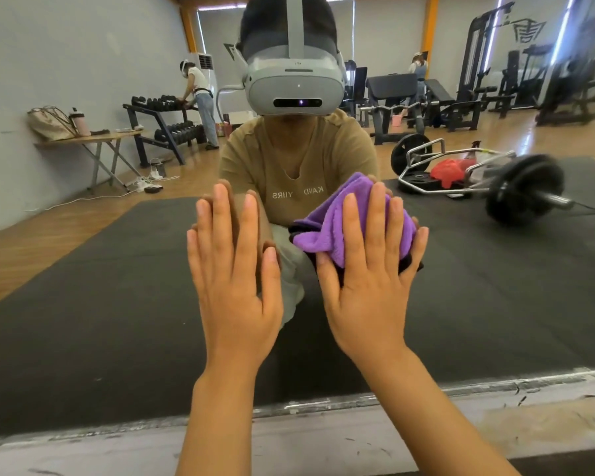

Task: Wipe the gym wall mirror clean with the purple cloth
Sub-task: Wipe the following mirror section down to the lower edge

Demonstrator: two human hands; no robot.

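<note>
— So, where is the purple cloth (337,225) right now?
— Bunched under my right hand (368,269), fingers straight, pressing it flat against the gym wall mirror (83,269).
— And your other hand?
— My left hand (234,273) lies flat on the glass just beside it, fingers straight and together, holding nothing.

Bright, even indoor light; ceiling strips (495,32) glare in the reflection. Wide-angle bending curves the edges; distant gym equipment (478,80) looks soft.
</note>
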